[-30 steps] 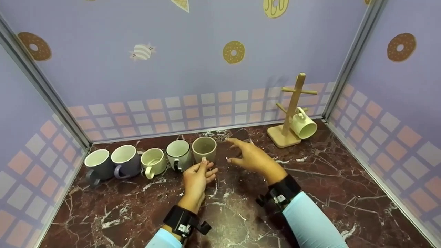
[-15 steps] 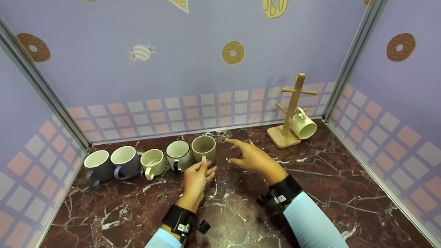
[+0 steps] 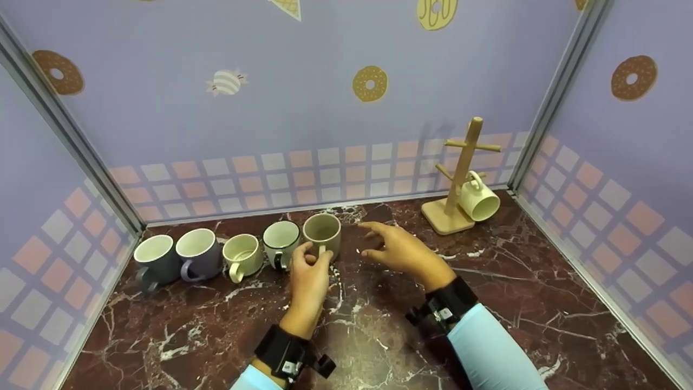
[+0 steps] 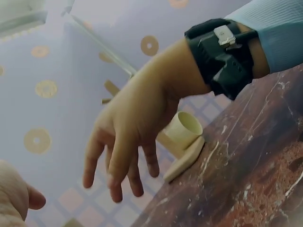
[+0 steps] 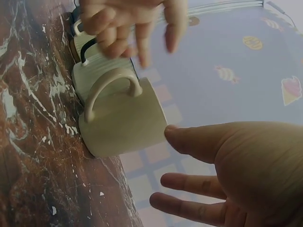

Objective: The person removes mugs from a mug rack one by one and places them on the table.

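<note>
A beige mug [image 3: 322, 230] stands upright at the right end of a row of mugs, its handle toward me. My left hand [image 3: 310, 279] is just in front of that handle. Seen from the right wrist, the left hand [image 5: 132, 23] hangs loosely bent, with a gap between its fingers and the handle. To the right of the beige mug, my right hand [image 3: 403, 250] hovers with thumb and fingers spread, holding nothing. Its thumb [image 5: 199, 142] appears close to the mug's rim in the right wrist view; in the head view there is a gap.
Left of the beige mug stand a white mug with black rim [image 3: 281, 241], a small cream mug [image 3: 243, 257], a purple mug [image 3: 199, 257] and a dark grey mug [image 3: 157, 260]. A wooden mug tree [image 3: 463, 162] at back right carries a cream mug [image 3: 479, 203].
My left hand has turned over at the handle: its fingers pointed right beneath the thumb, and now its back faces up with the fingers left of the handle. The right hand stays in place.
</note>
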{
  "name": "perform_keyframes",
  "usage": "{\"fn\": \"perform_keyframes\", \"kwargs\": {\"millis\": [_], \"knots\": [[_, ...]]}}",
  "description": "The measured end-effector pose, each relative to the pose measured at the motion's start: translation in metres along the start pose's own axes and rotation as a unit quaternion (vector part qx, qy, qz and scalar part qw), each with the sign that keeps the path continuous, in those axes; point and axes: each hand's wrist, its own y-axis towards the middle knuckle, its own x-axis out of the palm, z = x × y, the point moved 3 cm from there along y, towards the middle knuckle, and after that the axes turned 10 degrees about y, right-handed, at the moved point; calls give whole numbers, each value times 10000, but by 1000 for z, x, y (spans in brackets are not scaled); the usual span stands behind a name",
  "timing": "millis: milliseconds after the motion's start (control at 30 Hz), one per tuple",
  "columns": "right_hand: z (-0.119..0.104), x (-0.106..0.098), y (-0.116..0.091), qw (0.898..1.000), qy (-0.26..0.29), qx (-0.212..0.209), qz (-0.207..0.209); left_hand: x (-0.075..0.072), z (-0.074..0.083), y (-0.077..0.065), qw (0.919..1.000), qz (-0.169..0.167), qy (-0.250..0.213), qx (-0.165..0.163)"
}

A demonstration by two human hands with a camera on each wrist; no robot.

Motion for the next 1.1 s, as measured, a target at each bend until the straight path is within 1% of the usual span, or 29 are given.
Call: {"fn": "perform_keyframes", "kwargs": {"millis": [67, 100, 167, 200, 233, 267, 300, 367, 433, 500, 600, 667, 767, 867, 967, 1033, 1100], "knots": [[-1, -1, 0, 9999, 2, -124, 2, -1, 6, -4, 9995, 26, 101, 282], [-1, -2, 0, 9998, -19, -200, 9, -1, 8, -5, 9988, -21, 141, 473], [-1, -5, 0, 9994, -74, -319, 65, 0, 16, -10, 9949, -258, 398, 894], [-1, -6, 0, 9993, -57, -351, 93, 0, 20, -13, 9907, -392, 629, 1145], [-1, -9, 0, 9992, -70, -384, 125, 0, 24, -17, 9843, -507, 915, 1420], [-1, -11, 0, 9991, -76, -395, 148, 0, 29, -21, 9760, -618, 1189, 1714], [-1, -13, -1, 9991, -64, -396, 157, 1, 33, -25, 9660, -729, 1482, 1987], [0, -16, -1, 9992, -8, -370, 134, 1, 40, -34, 9462, -895, 1938, 2432], [0, -20, -1, 9994, 3, -321, 123, 2, 46, -42, 9272, -1050, 2250, 2804], [1, -25, -2, 9994, -56, -285, 178, 4, 50, -48, 9092, -1208, 2497, 3106], [3, -33, -3, 9990, -166, -274, 299, 4, 54, -56, 8869, -1366, 2767, 3437], [5, -39, -3, 9985, -239, -285, 402, 5, 55, -60, 8755, -1443, 2917, 3571], [7, -49, -5, 9980, -264, -269, 505, 6, 57, -65, 8615, -1545, 3130, 3687], [8, -61, -8, 9973, -271, -153, 672, 9, 57, -69, 8483, -1675, 3276, 3808], [10, -72, -12, 9949, -438, -65, 907, 13, 57, -74, 8340, -1807, 3366, 3981], [12, -74, -14, 9936, -580, -89, 962, 14, 56, -76, 8243, -1796, 3438, 4124], [15, -73, -16, 9920, -789, -82, 983, 13, 54, -77, 8169, -1791, 3489, 4229]]}}
